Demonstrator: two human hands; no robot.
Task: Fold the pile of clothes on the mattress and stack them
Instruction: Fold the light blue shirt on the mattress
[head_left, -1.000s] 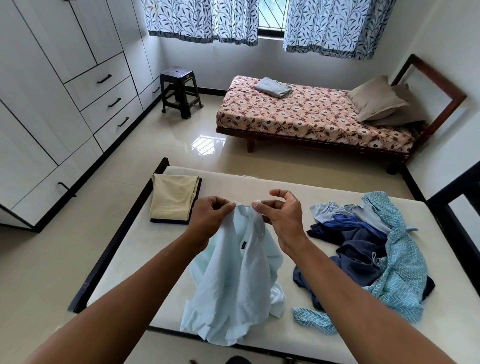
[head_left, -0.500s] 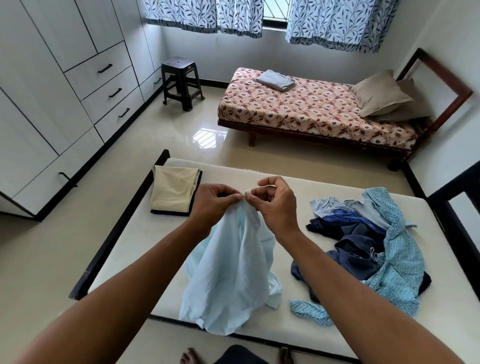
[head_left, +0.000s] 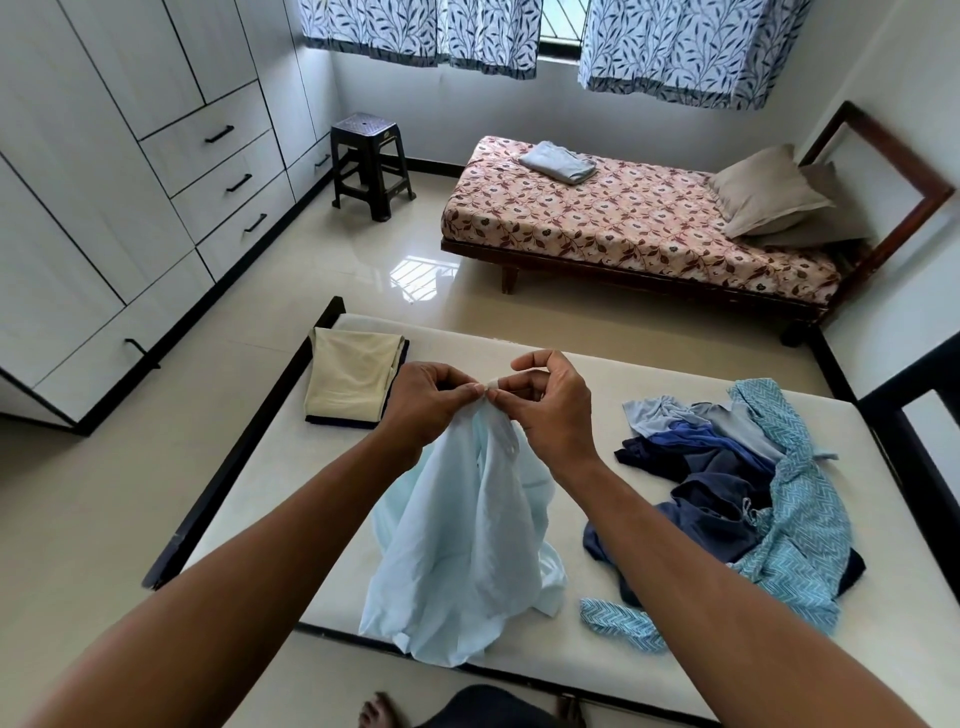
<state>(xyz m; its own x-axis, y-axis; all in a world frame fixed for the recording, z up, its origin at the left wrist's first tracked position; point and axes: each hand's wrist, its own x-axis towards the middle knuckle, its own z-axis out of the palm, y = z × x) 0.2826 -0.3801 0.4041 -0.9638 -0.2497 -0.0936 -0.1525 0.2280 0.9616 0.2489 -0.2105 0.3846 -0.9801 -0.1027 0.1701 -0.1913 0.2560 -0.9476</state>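
A pale blue shirt (head_left: 467, 530) hangs in front of me, its lower part bunched on the white mattress (head_left: 291, 467). My left hand (head_left: 426, 397) and my right hand (head_left: 545, 400) pinch its top edge side by side, fingertips almost touching. To the right lies the unfolded pile (head_left: 737, 488): dark blue, light blue and grey garments with a teal zigzag-patterned one draped over them. A folded cream cloth (head_left: 350, 379) on a dark folded piece lies at the mattress's far left corner.
A black frame (head_left: 234, 457) edges the mattress. Beyond the tiled floor stand a bed with a floral cover (head_left: 623, 223), pillows and a folded grey cloth (head_left: 558, 162). A dark plastic stool (head_left: 370, 163) and white wardrobe drawers (head_left: 208, 171) are on the left.
My hands have drawn together on the shirt's top edge and lifted it slightly. The shirt now hangs narrower and more gathered. The camera has tipped down a little.
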